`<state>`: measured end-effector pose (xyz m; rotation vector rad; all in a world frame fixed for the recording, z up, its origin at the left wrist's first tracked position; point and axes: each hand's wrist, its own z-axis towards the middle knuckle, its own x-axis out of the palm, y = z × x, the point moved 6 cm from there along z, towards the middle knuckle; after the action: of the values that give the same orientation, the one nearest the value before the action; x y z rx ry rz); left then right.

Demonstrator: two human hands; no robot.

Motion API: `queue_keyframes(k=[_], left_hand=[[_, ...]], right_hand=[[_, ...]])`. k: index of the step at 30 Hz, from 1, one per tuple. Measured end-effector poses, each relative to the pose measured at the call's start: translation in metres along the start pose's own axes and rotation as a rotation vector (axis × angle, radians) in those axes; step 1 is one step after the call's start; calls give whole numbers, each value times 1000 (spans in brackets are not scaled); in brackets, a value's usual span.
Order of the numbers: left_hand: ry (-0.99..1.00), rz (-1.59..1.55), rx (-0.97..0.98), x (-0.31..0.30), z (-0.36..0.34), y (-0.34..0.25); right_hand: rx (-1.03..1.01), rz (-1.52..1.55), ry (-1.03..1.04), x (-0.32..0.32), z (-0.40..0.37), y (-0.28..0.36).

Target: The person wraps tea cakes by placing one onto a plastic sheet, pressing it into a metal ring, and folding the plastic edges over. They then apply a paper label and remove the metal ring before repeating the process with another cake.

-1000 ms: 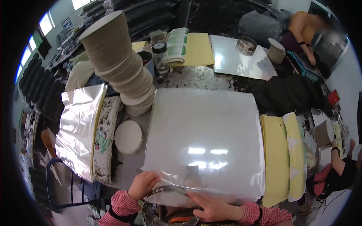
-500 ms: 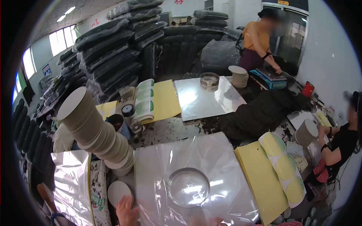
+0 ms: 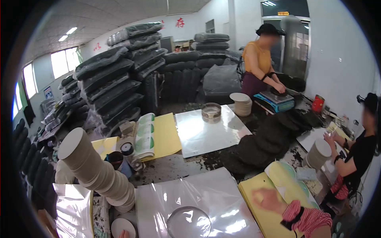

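Note:
At the bottom edge, the fingertips of my left hand [image 3: 124,234] lie over a small round pale disc [image 3: 120,226]; the rest of that hand is out of frame. My right hand [image 3: 270,200], in a striped sleeve with a dark band, is over the yellow sheets [image 3: 254,186], beside round green-and-yellow labels [image 3: 281,171]. Motion smears its fingers. Between my hands, a clear plastic sheet [image 3: 158,198] covers a pale board, with a metal ring [image 3: 189,224] showing on it. A tall leaning stack of round discs [image 3: 93,170] stands at the left.
Behind are a second sheet-covered board [image 3: 206,137], more yellow sheets [image 3: 166,135], a cup [image 3: 115,159] and a dark heap [image 3: 266,139]. One person [image 3: 258,59] works at a blue scale [image 3: 276,101], another [image 3: 359,146] at the right. Wrapped black bundles [image 3: 107,79] are piled behind.
The view has tilted up, so the table sits lower in it. My right hand has come up over the yellow sheets. Less of my left hand shows, and its fingertips overlap the disc.

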<state>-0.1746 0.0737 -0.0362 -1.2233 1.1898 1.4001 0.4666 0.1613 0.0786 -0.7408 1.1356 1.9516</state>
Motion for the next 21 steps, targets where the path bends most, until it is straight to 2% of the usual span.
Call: queue_keyframes(k=[1, 2, 3, 4, 6, 9, 10, 12, 15, 16, 17, 18, 19, 20, 21], left_hand=[[-31, 13, 22, -3, 0, -1], [-59, 24, 46, -6, -1, -3], [-86, 29, 69, -8, -1, -8], [-92, 25, 38, -10, 0, -9], [-2, -102, 9, -16, 3, -9], [-17, -173, -13, -37, 4, -11], [2, -202, -8, -37, 5, -12], [-2, -215, -16, -36, 6, -11], [85, -149, -13, -43, 10, -15], [6, -160, 34, -50, 13, -17], [-72, -172, 80, -54, 13, -18], [-63, -179, 82, -49, 14, -14], [-45, -190, 77, -43, 16, -8], [-27, -199, 72, -42, 16, -4], [-81, -214, 91, -53, 17, -10]], right_hand=[[69, -70, -161, -7, 34, -61], [257, -81, -325, -25, 64, -109], [283, -197, -491, -34, 85, -176], [444, -333, -553, -38, 98, -248], [601, -493, -556, -60, 121, -282], [946, -366, -450, -57, 141, -313], [985, -273, -456, -52, 146, -324], [1044, -325, -397, -47, 147, -330], [1071, -433, -464, -70, 148, -281], [1072, -446, -458, -70, 147, -298], [943, -379, -560, -74, 152, -306], [810, -308, -657, -78, 152, -311], [785, -175, -684, -81, 151, -323], [787, -177, -681, -86, 151, -318], [724, -19, -755, -91, 148, -306]])
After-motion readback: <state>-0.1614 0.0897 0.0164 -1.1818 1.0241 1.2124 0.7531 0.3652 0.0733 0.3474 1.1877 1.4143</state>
